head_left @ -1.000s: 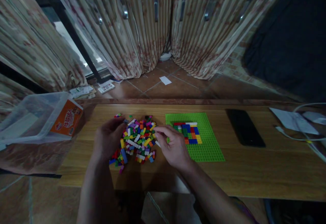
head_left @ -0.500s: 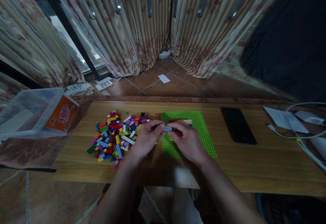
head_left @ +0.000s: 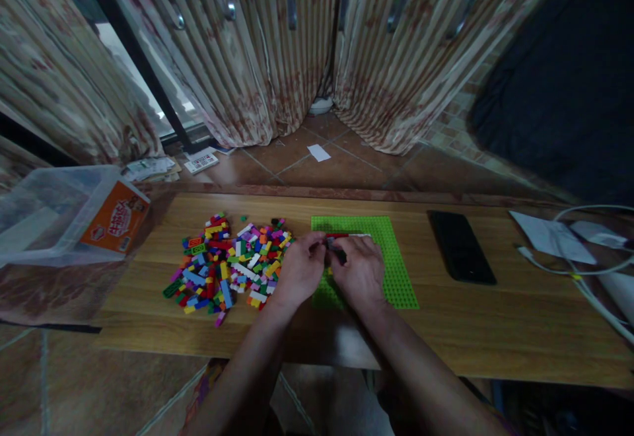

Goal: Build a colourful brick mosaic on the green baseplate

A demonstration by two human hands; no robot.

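Observation:
A green baseplate (head_left: 396, 271) lies on the wooden table, with a red row and a white row of toy bricks (head_left: 341, 235) showing along its back part. My left hand (head_left: 303, 269) is over the plate's left edge, its thumb and fingers pinched together. Against it, my right hand (head_left: 360, 267) is closed with curled fingers, low over the built bricks. A small grey toy brick (head_left: 331, 241) barely shows between the fingertips of both hands; most of it is hidden. To the left lies a loose pile of coloured toy bricks (head_left: 222, 271).
A black phone (head_left: 460, 246) lies right of the baseplate. White cables (head_left: 549, 267) and a sheet of paper (head_left: 549, 234) lie at the table's right end. A clear plastic bin (head_left: 59, 215) with an orange label stands beyond the left end. Curtains (head_left: 277, 79) hang behind.
Both hands have lowered the grey toy brick from in front of the fingers' view down to the built bricks. My right hand has turned more palm-down. The view has shifted slightly.

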